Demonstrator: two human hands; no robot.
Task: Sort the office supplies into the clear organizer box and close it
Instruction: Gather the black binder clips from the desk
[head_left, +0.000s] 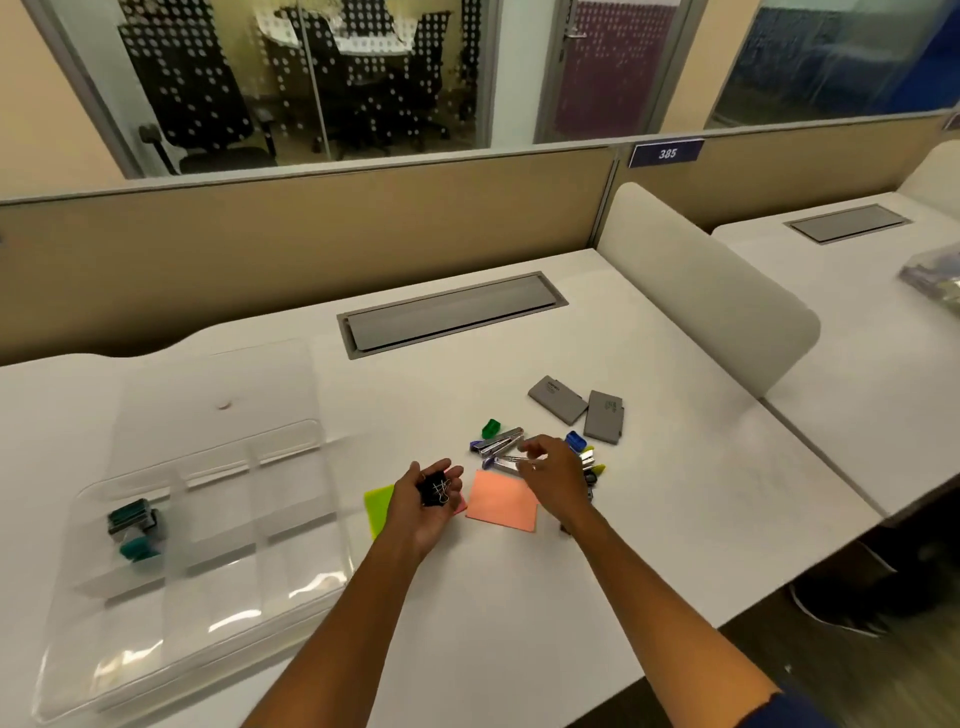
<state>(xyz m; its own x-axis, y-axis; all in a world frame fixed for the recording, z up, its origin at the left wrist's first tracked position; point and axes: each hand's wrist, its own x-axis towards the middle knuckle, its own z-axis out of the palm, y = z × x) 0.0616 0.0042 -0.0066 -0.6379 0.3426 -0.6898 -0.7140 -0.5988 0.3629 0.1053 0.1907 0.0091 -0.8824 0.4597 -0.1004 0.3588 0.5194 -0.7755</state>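
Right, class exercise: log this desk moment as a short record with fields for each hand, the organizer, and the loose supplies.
left hand: palm up, fingers curled round black binder clips
right hand: over the staplers, fingers touching one; grip unclear
organizer box: clear, lid open, on the desk's left
already sorted: teal items in a left compartment
still loose: orange sticky pad, yellow-green pad, two grey boxes, green sharpener

White desk (519, 597) – organizer box (218, 519), staplers (498, 441)
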